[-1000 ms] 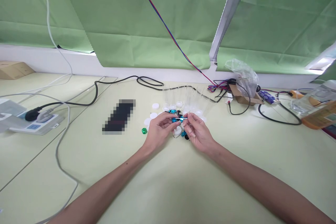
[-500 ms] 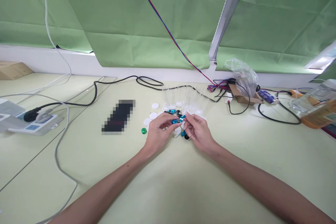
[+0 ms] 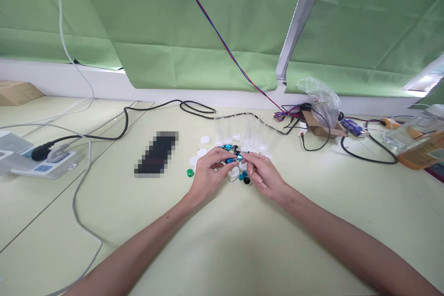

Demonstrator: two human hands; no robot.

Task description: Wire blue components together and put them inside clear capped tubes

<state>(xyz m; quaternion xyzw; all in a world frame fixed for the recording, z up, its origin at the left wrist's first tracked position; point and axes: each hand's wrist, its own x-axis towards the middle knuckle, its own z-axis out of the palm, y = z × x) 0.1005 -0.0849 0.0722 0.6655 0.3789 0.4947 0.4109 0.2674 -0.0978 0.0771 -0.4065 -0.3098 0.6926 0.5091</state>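
Observation:
Above the middle of the table, a small shiny blue metallic part point(image 3: 239, 157) is held between both hands. My left hand point(image 3: 209, 174) is closed on its left side, thumb below and fingers over it. Thumb and forefinger of my right hand point(image 3: 268, 176) pinch its right end; the other fingers curl underneath. Its exact kind is too small to make out. Beneath the hands lie another blue part point(image 3: 243, 175), a round black part point(image 3: 246, 180) and a white cap point(image 3: 234, 173). A green part point(image 3: 190, 173) lies left of my left hand.
Clear tubes point(image 3: 250, 132) stand behind the hands, with several white caps point(image 3: 205, 139) around. A pixelated dark object point(image 3: 157, 155) lies left. A black cable point(image 3: 152, 107) crosses the back to a power strip point(image 3: 57, 166). An opened cardboard box point(image 3: 324, 127) stands right.
My right hand has shifted slightly left and down, closer to the left hand. The blue part and black part below are more exposed now. My left hand has barely moved.

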